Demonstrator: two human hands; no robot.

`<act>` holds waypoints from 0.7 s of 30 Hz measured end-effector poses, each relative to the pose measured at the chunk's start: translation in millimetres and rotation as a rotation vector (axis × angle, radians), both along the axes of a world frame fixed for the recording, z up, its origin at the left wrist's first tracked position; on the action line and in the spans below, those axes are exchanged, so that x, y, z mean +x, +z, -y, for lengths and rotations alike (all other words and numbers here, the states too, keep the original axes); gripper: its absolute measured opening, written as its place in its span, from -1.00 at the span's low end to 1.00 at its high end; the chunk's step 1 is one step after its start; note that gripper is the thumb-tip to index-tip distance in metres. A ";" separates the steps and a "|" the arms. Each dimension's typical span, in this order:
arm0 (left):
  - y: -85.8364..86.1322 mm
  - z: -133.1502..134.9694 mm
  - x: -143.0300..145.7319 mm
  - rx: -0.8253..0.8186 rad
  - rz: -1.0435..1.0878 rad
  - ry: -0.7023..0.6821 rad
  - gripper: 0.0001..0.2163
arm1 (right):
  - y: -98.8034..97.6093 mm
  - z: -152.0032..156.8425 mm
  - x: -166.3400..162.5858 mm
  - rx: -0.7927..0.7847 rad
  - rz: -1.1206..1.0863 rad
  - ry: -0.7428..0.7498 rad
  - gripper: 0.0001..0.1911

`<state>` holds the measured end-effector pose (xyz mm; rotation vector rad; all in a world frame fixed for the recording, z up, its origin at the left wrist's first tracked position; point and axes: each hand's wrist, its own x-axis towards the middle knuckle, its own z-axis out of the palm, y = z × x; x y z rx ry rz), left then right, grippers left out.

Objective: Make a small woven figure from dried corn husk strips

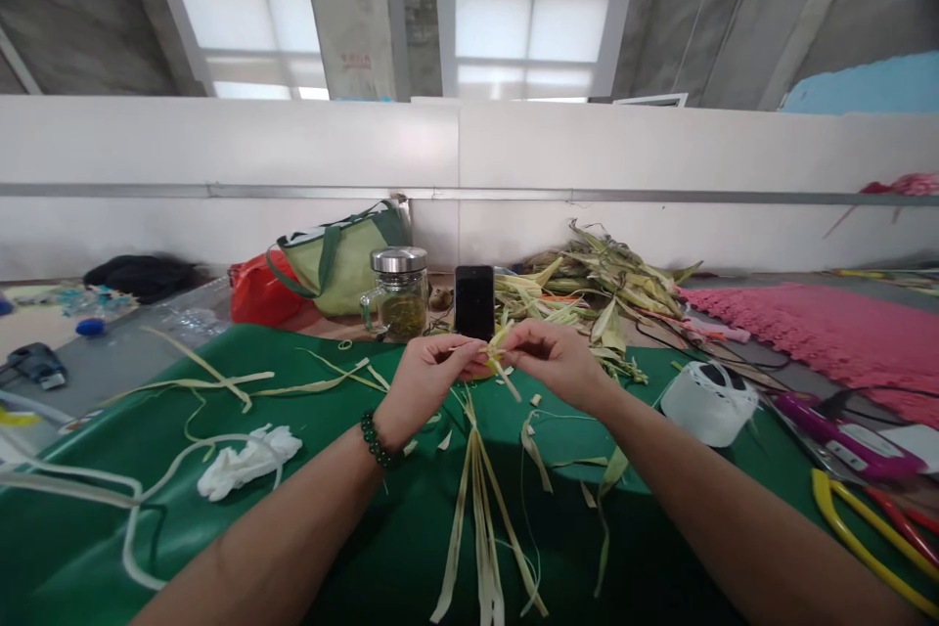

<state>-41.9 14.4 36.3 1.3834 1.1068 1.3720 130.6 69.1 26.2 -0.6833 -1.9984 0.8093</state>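
Observation:
My left hand [431,370] and my right hand [552,357] meet above the green cloth [147,528], both pinched on a small knot of pale straw strips [493,352]. Long loose ends of the strips [480,509] hang down from the knot toward me and lie on the cloth. A dark bead bracelet [376,440] circles my left wrist. Both hands have their fingers closed on the straw.
Behind the hands stand a black phone [473,301], a glass jar with metal lid [398,293], a green bag [338,259] and a heap of dried leaves [602,289]. A white tape roll [708,401], purple tool [843,435], yellow-handled scissors [866,538] and pink mat [814,328] lie right; a white glove [247,460] lies left.

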 end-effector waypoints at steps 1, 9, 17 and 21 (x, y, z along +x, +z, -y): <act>-0.2 -0.5 -0.5 -0.008 -0.003 -0.006 -0.75 | -1.4 -1.5 -0.6 -0.056 -0.017 0.034 -0.94; -11.8 -17.0 -11.7 -0.347 0.099 -0.095 -0.88 | -16.3 -10.4 -7.4 -0.268 -0.010 0.077 -0.92; -25.9 -30.4 -15.0 -0.347 -0.327 -0.035 -0.87 | -20.4 -15.7 -2.6 -0.114 0.393 0.014 -0.87; -23.7 -27.4 -21.4 -0.072 -0.887 0.068 -0.73 | -22.3 -23.4 1.7 -0.075 0.518 0.007 -0.88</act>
